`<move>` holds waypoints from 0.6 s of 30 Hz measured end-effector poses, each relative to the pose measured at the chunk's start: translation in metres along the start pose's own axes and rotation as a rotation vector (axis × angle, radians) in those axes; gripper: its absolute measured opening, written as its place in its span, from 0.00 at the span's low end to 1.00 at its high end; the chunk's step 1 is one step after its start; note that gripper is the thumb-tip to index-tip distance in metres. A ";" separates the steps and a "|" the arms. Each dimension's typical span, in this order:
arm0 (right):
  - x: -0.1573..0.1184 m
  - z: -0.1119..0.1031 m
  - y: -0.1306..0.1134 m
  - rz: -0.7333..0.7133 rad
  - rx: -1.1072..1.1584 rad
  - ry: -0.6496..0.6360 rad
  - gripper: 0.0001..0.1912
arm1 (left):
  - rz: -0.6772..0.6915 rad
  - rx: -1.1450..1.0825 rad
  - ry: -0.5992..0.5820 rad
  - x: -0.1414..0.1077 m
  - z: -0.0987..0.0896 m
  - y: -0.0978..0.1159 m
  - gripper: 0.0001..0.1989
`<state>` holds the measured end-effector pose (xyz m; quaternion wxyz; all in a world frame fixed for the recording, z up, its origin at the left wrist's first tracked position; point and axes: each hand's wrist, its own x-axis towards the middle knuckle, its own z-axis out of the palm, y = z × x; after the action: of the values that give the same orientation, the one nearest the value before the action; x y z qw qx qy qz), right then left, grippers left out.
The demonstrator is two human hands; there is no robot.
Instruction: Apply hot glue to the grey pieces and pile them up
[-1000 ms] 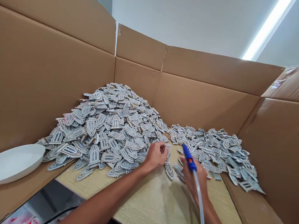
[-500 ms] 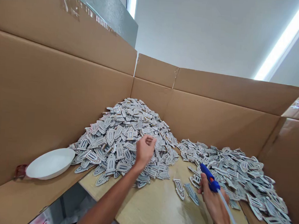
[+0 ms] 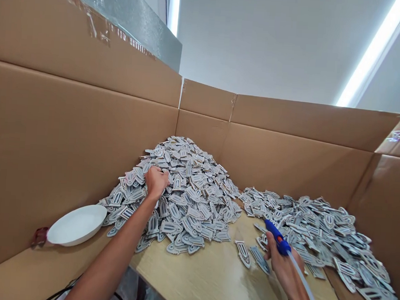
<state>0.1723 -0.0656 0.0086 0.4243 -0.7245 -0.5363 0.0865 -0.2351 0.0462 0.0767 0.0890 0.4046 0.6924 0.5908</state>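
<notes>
A tall heap of flat grey arch-shaped pieces (image 3: 190,190) fills the back left corner of the cardboard enclosure. My left hand (image 3: 155,181) reaches onto the heap's left slope, fingers curled on the pieces; I cannot tell whether it has one in its grip. A lower, spread-out pile of the same pieces (image 3: 321,231) lies on the right. My right hand (image 3: 281,263) holds a blue tool (image 3: 276,236) with a clear tube trailing back toward me. Two single pieces (image 3: 242,252) lie on the wooden table just left of that hand.
Cardboard walls (image 3: 66,145) enclose the left, back and right sides. A white bowl (image 3: 76,223) rests on the cardboard ledge at the left. The light wooden table top (image 3: 208,278) lies between the piles. A black cable runs under my left arm.
My left hand moved from the table's middle up and left onto the tall heap. My right hand with the blue tool stayed near the two single pieces. The view shifted up and left.
</notes>
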 end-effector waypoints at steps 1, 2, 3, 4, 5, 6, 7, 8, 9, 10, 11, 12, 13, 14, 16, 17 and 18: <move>0.000 0.000 0.000 -0.002 0.005 0.003 0.34 | 0.030 0.046 0.036 -0.001 0.000 0.001 0.10; -0.001 0.000 0.000 0.000 0.011 0.003 0.33 | 0.063 0.096 0.074 -0.004 0.001 0.002 0.12; -0.001 0.000 -0.001 0.006 0.018 0.000 0.33 | 0.093 0.143 0.106 -0.006 0.001 0.002 0.14; -0.001 0.000 -0.001 0.012 0.027 -0.003 0.33 | 0.114 0.180 0.126 -0.009 0.001 0.002 0.15; -0.001 0.000 -0.002 0.019 0.034 -0.008 0.33 | 0.129 0.207 0.133 -0.013 0.001 0.002 0.16; -0.001 0.000 -0.003 0.021 0.039 -0.014 0.33 | 0.141 0.226 0.128 -0.016 0.001 0.001 0.16; -0.001 0.001 -0.003 0.023 0.041 -0.018 0.33 | 0.152 0.236 0.119 -0.019 0.000 0.001 0.17; -0.001 0.001 -0.003 0.028 0.039 -0.026 0.34 | 0.163 0.236 0.111 -0.022 0.000 0.000 0.17; -0.001 0.002 -0.003 0.032 0.041 -0.032 0.34 | 0.176 0.229 0.105 -0.025 -0.001 0.000 0.17; -0.001 0.003 -0.002 0.036 0.047 -0.047 0.33 | 0.190 0.217 0.101 -0.028 -0.002 0.000 0.16; 0.000 0.004 -0.001 0.029 0.056 -0.066 0.33 | 0.205 0.202 0.101 -0.031 -0.003 0.000 0.16; 0.000 0.005 0.000 0.007 0.060 -0.087 0.31 | 0.223 0.186 0.108 -0.034 -0.004 0.000 0.15; 0.000 0.006 0.002 -0.031 0.053 -0.110 0.30 | 0.247 0.170 0.125 -0.039 -0.005 0.002 0.13; 0.000 0.008 0.003 -0.084 0.036 -0.136 0.28 | 0.277 0.154 0.152 -0.044 -0.004 0.004 0.12; -0.003 0.011 0.005 -0.197 -0.008 -0.219 0.24 | 0.359 0.107 0.219 -0.059 -0.001 0.011 0.09; -0.005 0.012 0.005 -0.239 -0.033 -0.271 0.23 | 0.406 0.074 0.239 -0.068 0.002 0.015 0.08; -0.008 0.013 0.004 -0.272 -0.062 -0.316 0.22 | 0.454 0.035 0.242 -0.077 0.006 0.020 0.07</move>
<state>0.1643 -0.0659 -0.0047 0.3201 -0.6354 -0.6916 0.1245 -0.1715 -0.0016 0.0656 -0.1362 0.4773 0.5996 0.6278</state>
